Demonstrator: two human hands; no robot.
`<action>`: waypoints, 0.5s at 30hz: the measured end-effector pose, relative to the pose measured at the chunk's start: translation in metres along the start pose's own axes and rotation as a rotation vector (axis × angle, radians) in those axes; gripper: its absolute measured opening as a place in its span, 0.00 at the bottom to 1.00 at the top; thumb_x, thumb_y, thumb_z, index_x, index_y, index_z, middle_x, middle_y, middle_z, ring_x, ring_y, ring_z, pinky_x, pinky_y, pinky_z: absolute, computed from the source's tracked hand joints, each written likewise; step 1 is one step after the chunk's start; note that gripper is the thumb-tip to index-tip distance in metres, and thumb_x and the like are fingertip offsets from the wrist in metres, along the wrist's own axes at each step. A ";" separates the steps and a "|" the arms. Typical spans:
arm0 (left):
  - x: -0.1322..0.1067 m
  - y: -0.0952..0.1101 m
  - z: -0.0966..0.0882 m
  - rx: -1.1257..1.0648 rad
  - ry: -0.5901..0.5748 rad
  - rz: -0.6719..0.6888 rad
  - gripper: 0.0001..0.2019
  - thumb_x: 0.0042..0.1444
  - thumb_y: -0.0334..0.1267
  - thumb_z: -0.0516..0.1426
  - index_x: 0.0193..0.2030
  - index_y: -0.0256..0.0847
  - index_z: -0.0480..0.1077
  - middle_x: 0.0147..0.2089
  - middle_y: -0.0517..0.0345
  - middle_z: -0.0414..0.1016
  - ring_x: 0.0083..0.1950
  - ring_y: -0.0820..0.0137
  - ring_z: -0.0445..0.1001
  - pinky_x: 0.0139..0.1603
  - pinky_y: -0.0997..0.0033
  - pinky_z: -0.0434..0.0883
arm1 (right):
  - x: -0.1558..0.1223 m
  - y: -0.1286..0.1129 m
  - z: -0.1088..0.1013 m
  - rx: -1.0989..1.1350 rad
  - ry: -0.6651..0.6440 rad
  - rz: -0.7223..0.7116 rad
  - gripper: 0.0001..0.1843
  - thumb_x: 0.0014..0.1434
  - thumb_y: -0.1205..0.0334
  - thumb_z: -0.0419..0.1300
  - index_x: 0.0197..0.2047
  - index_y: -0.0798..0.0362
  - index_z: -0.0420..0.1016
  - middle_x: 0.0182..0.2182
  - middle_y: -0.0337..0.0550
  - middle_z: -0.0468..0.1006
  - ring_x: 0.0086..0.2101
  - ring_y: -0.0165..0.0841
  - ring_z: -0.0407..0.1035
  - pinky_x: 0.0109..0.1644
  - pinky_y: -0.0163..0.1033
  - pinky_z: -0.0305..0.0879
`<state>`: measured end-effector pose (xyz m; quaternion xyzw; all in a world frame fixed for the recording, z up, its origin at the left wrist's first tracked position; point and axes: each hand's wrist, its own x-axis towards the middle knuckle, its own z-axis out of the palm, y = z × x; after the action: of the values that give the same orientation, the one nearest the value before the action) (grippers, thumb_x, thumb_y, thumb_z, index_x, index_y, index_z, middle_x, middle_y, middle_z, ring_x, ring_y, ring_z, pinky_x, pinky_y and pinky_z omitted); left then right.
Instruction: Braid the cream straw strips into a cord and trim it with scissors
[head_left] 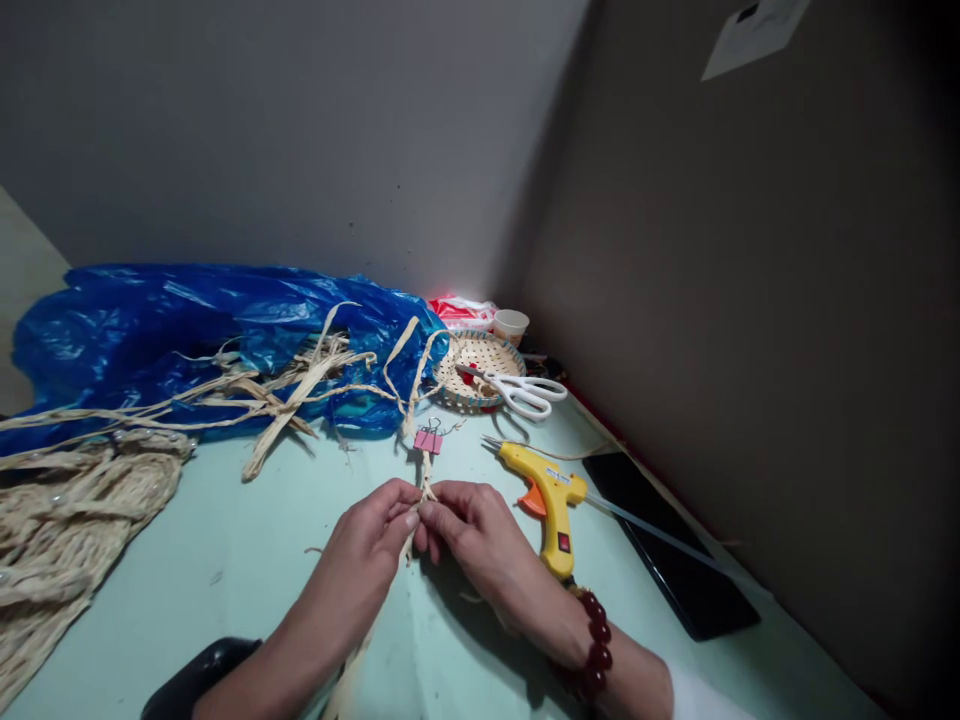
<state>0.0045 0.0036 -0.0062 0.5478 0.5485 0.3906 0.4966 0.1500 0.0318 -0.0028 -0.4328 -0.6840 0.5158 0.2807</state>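
A short braid of pale straw-like strands (426,470) runs down from a pink binder clip (428,441) on the table. Just below the clip, my left hand (375,535) pinches the strands from the left. My right hand (472,525) pinches them from the other side, its thumb almost meeting the left thumb. Both hands are closed, and the fingertips partly hide the crossing strands. Loose strand ends hang below the fingers, and a longer length passes beneath my left forearm toward the front edge. Dark red beads circle my right wrist.
Right of my hands lies a yellow glue gun (553,495), beside a black flat device (675,550). White-handled scissors (529,393) rest on a woven basket (480,350) near a paper cup (511,326). A blue plastic bag (150,320) with loose strands and a braided piece (67,540) occupy the left.
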 end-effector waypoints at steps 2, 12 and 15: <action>-0.003 0.000 0.004 0.133 0.069 0.002 0.07 0.59 0.39 0.49 0.33 0.43 0.65 0.27 0.64 0.70 0.31 0.67 0.70 0.37 0.68 0.63 | 0.000 0.002 0.006 0.013 0.036 -0.001 0.19 0.64 0.62 0.50 0.21 0.56 0.67 0.19 0.37 0.70 0.22 0.25 0.61 0.28 0.31 0.55; -0.011 0.000 0.010 0.314 0.174 0.004 0.09 0.61 0.40 0.48 0.41 0.43 0.67 0.30 0.60 0.74 0.33 0.65 0.74 0.37 0.67 0.66 | -0.002 0.001 0.012 -0.070 0.114 -0.033 0.17 0.63 0.65 0.51 0.22 0.55 0.67 0.19 0.38 0.72 0.22 0.26 0.63 0.28 0.30 0.55; -0.011 -0.004 0.012 0.280 0.209 0.004 0.09 0.61 0.41 0.49 0.43 0.43 0.66 0.35 0.58 0.76 0.34 0.66 0.73 0.39 0.67 0.67 | -0.002 -0.002 0.013 -0.100 0.133 -0.060 0.16 0.62 0.65 0.51 0.23 0.55 0.67 0.19 0.37 0.71 0.21 0.25 0.61 0.27 0.30 0.53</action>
<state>0.0148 -0.0089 -0.0115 0.5689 0.6452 0.3662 0.3548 0.1397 0.0234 -0.0051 -0.4588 -0.7015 0.4423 0.3190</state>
